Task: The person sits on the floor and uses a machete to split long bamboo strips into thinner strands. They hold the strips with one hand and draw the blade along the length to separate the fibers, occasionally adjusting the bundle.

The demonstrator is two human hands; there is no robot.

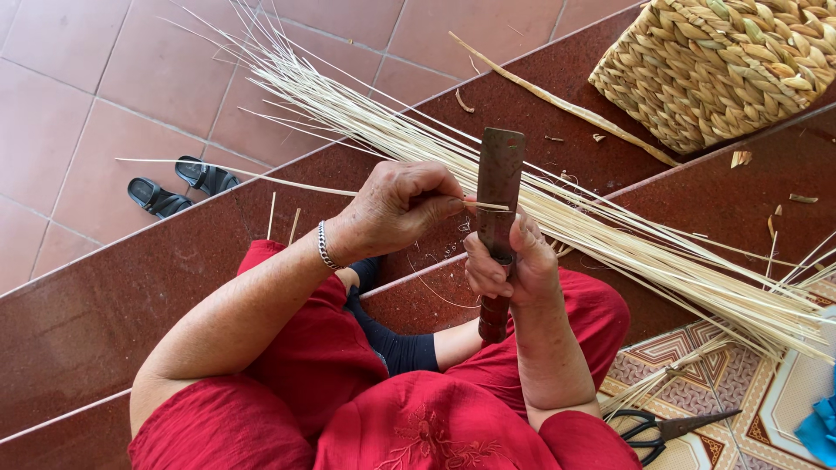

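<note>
On the red stone step, my right hand point(509, 265) grips a flat, dark wooden tool point(498, 218) upright; its lower end is hidden behind my knee. Left hand point(401, 204) pinches a thin pale strip point(287, 183) against it. Bundle of stiff strips point(540, 200) behind, ends cut off. Woven basket point(723, 65) top right.

Home porch used as weaving spot: tiled steps point(104, 287), sandals point(178, 185) upper left, woven basket point(723, 65) upper right, reed bundle point(540, 200) across centre.
</note>
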